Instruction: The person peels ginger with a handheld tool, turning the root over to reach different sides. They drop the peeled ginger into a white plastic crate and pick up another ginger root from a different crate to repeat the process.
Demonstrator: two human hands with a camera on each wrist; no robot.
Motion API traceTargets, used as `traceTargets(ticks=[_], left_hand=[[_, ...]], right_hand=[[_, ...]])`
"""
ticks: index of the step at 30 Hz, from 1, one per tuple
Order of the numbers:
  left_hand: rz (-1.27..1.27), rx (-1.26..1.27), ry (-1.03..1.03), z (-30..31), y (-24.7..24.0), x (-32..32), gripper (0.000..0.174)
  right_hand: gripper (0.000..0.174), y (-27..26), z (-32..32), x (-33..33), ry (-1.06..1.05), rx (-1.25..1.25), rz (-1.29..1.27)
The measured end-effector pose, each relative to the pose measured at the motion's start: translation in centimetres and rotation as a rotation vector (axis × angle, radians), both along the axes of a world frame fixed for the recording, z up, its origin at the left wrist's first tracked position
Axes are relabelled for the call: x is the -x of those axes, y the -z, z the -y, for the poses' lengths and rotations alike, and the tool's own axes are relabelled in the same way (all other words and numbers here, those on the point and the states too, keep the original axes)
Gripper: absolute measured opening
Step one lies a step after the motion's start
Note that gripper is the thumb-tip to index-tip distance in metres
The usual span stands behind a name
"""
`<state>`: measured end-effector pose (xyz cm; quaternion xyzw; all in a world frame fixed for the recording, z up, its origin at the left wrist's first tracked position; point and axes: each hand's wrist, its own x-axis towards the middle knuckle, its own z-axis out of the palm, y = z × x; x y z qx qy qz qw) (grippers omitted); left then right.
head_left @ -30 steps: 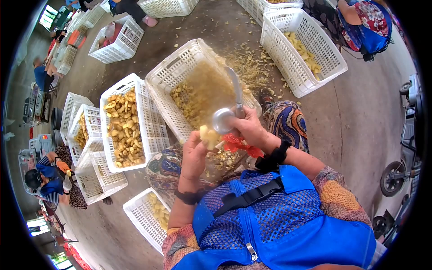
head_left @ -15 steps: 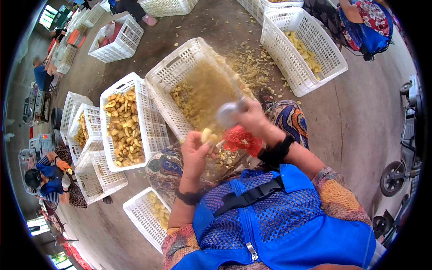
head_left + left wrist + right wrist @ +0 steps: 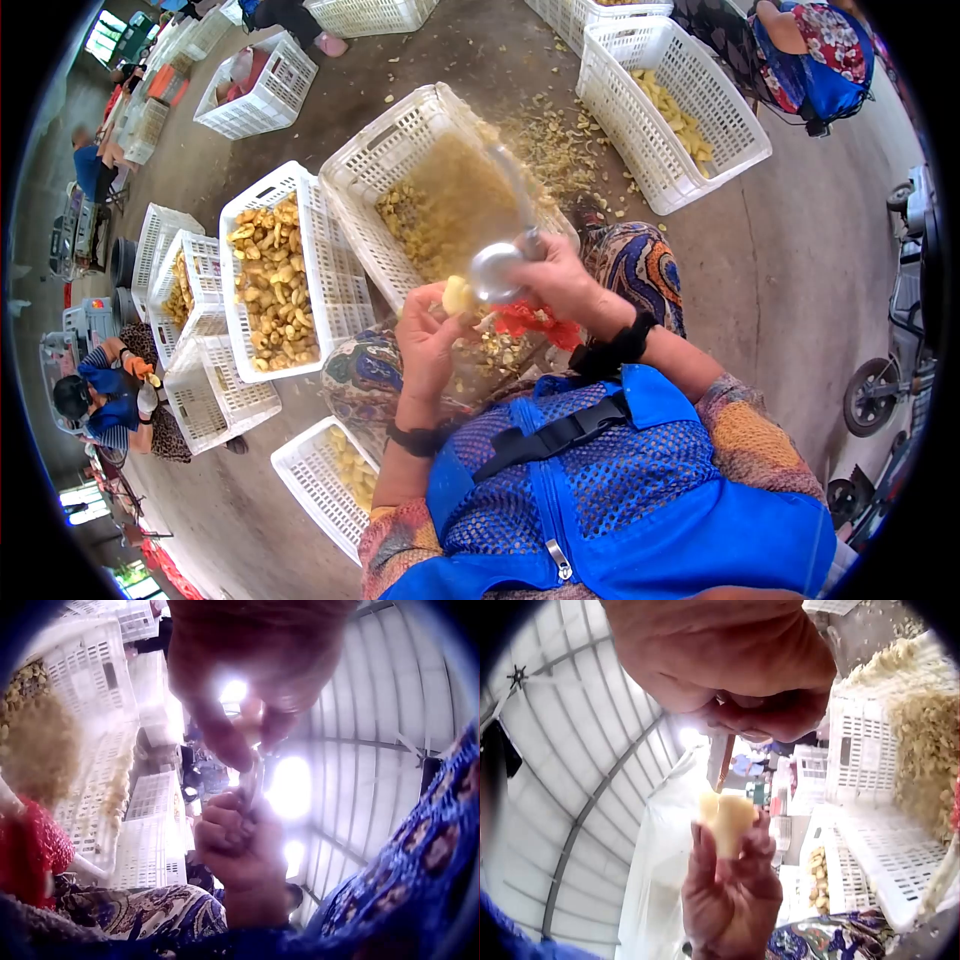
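A pale peeled ginger piece [image 3: 459, 296] is pinched between thumb and fingers of the left hand [image 3: 428, 340]; in the right wrist view the ginger [image 3: 733, 819] stands up from that hand's fingertips [image 3: 731, 900]. Close beside it, the right hand [image 3: 566, 285] grips a tool with a round shiny metal part [image 3: 495, 271] and a curved blade-like strip, blurred, reaching over the crate. The round metal part sits right by the ginger. Red netting [image 3: 536, 322] lies below the right hand. In the left wrist view the right hand [image 3: 244, 855] shows curled fingers.
A tilted white crate [image 3: 362, 160] with peelings stands in front. Left of it is a crate of unpeeled ginger [image 3: 273, 285]; crates with pale pieces stand at upper right [image 3: 668, 118] and lower left [image 3: 350, 470]. Peelings litter the floor [image 3: 560, 140]. Other people sit around.
The right hand with the tool moved up and away from the ginger, then came back beside it. The left hand has turned the ginger slightly and shifted a little.
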<state>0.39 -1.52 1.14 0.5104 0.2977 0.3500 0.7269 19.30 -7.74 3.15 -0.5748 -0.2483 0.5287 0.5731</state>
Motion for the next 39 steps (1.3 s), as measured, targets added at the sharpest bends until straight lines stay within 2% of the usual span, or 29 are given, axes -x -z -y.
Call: traceTargets(ticks=[1,4,5,7,8,9,12,13,14,16,19,20,22,25,26,28,32,34,39], left_hand=[[-0.027,-0.040,-0.016,0.2,-0.8,-0.4,0.025],[-0.093,-0.055,0.039,0.0,-0.1,0.0,0.023],[-0.045,0.048,0.063,-0.1,0.2,0.1,0.023],[0.054,0.253,0.101,-0.2,0.7,0.5,0.022],[0.068,0.263,0.092,-0.2,0.4,0.6,0.022],[0.085,0.274,0.081,-0.3,-0.3,0.6,0.022],[0.136,0.375,0.031,-0.2,0.6,0.6,0.022],[0.170,0.418,0.022,-0.2,1.0,0.5,0.022],[0.174,0.432,0.028,-0.2,0.9,0.5,0.022],[0.181,0.461,0.039,-0.3,0.7,0.4,0.022],[0.160,0.353,0.112,-0.5,0.4,1.0,0.023],[0.156,0.330,0.101,-0.5,0.1,0.9,0.024],[0.146,0.297,0.079,0.0,-0.1,0.5,0.025],[0.151,0.192,0.028,-0.3,0.5,0.1,0.026],[0.142,0.144,0.001,-0.3,0.4,0.1,0.025],[0.195,0.205,-0.067,-0.4,0.3,0.3,0.021],[0.233,0.297,-0.117,-1.2,0.8,1.1,0.019],[0.197,0.301,-0.109,-1.5,0.8,1.4,0.023],[0.289,0.449,-0.131,-1.1,-0.4,0.8,0.030]], right_hand=[[0.019,0.6,0.3,0.3,-0.074,0.025,-0.121],[0.020,0.2,-0.1,0.7,-0.045,-0.091,-0.086],[0.019,4.2,-0.6,0.3,0.002,-0.170,0.163],[0.019,2.5,-0.8,-1.7,0.052,-0.109,0.609],[0.019,1.1,-0.8,-2.6,0.079,-0.076,0.832],[0.021,-1.0,-0.5,-3.3,0.158,0.074,0.434],[0.023,0.6,-0.5,-2.7,0.050,-0.202,0.578],[0.019,1.8,-0.4,-1.4,0.102,-0.184,0.642],[0.019,2.6,-0.1,-0.4,0.003,-0.310,0.509],[0.022,0.8,0.2,0.4,-0.151,-0.285,0.623],[0.024,-0.4,-1.0,-2.7,0.088,0.044,0.279],[0.021,-1.7,-0.2,-3.2,0.161,-0.037,-0.035],[0.017,-1.7,0.1,-2.3,0.124,-0.153,-0.085],[0.018,0.3,0.7,-0.6,-0.017,-0.049,0.137],[0.017,0.3,0.8,-0.3,-0.056,-0.028,0.312],[0.016,0.3,0.9,-0.1,-0.129,0.017,0.666],[0.015,0.5,1.7,-0.3,-0.413,-0.107,1.039],[0.016,0.6,1.8,0.0,-0.398,-0.181,1.122],[0.015,1.2,1.7,0.4,-0.310,-0.247,1.192]])
